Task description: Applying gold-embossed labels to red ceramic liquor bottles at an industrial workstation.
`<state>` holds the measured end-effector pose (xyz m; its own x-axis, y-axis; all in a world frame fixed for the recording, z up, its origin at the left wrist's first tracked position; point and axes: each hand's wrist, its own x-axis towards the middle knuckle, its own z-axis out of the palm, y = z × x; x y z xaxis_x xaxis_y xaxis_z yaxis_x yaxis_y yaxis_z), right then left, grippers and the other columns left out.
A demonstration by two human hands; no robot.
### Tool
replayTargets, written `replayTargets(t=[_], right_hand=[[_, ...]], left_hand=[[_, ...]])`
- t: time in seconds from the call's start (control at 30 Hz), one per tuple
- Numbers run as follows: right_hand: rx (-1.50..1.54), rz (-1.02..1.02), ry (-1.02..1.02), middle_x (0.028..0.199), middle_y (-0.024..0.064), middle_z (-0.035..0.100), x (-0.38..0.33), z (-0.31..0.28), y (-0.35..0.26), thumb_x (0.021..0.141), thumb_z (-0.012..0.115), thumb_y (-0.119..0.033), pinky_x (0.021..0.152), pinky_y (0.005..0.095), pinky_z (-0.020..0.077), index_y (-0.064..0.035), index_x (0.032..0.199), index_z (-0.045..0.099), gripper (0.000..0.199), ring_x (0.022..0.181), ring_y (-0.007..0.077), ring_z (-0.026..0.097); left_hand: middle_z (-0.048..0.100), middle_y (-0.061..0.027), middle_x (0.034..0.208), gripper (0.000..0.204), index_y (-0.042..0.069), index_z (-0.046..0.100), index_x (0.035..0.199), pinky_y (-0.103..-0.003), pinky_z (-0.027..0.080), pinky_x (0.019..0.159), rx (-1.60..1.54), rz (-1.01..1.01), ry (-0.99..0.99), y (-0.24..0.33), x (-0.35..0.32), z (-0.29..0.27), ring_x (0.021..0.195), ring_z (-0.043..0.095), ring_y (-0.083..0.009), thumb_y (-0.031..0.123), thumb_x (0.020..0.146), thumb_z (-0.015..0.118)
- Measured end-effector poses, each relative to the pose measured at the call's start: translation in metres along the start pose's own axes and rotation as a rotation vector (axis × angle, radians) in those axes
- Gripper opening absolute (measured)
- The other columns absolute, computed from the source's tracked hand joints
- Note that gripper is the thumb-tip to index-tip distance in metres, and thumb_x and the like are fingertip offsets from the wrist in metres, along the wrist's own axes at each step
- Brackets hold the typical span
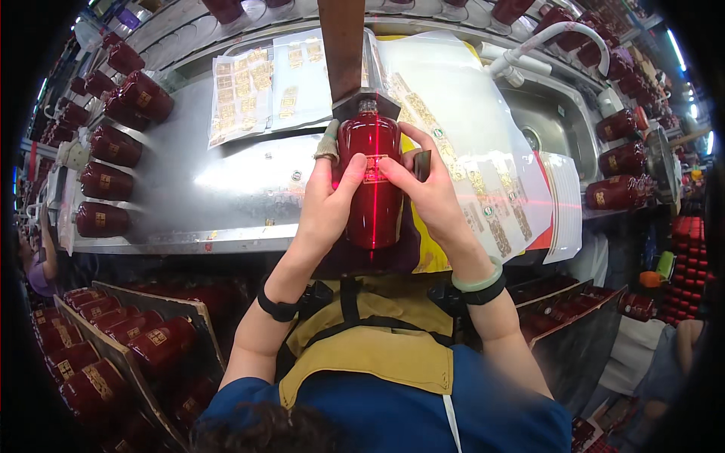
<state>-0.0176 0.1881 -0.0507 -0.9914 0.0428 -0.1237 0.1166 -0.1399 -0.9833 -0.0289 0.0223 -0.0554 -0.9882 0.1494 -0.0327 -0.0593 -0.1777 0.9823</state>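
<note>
A glossy dark red bottle (374, 215) lies on its side in front of me, its neck pointing away. My left hand (329, 198) grips it from the left, and a grey cloth cover (326, 143) wraps one finger. On the other side my right hand (432, 195) is closed round the bottle. Both thumbs press on a small gold label (374, 169) on its upper face. Red laser lines cross there. A dark green flat piece (421, 164) shows by my right fingers; how it is held is unclear. Beyond the neck stands a dark block on a brown post (341, 53).
Sheets of gold labels (242, 94) lie on the metal table (249, 177), with a larger label sheet (453, 98) to the right. A sink (555, 113) with a white faucet (547, 38) is at far right. Red bottles (106, 181) line the left edge; wooden-sided crates (143, 362) hold more.
</note>
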Motion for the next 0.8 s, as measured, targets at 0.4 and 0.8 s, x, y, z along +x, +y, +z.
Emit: replayTargets(t=[0.4,0.8], right_hand=[[-0.011,-0.016,0.047,0.08,-0.0065,0.044,-0.001,0.003,0.002,0.091,0.082,-0.019,0.067,0.0195,0.0372,-0.0026,0.147,0.048,0.067,0.074,0.0033,0.042],[0.025,0.024,0.058,0.081,-0.0071,0.044,0.0,0.003,-0.005,0.092,0.081,-0.019,0.066,0.0183,0.0361,-0.0021,0.144,0.05,0.063,0.073,0.0025,0.041]], left_hand=[[0.051,-0.0182,0.148,0.067,-0.006,0.027,0.159,-0.033,0.042,0.112,-0.117,-0.07,-0.015,0.005,0.003,-0.002,0.132,0.053,-0.0194,0.02,0.106,0.059],[0.053,-0.0149,0.146,0.065,-0.006,0.032,0.157,-0.032,0.042,0.112,-0.259,-0.113,-0.032,-0.005,0.008,-0.011,0.131,0.054,-0.0187,0.019,0.105,0.062]])
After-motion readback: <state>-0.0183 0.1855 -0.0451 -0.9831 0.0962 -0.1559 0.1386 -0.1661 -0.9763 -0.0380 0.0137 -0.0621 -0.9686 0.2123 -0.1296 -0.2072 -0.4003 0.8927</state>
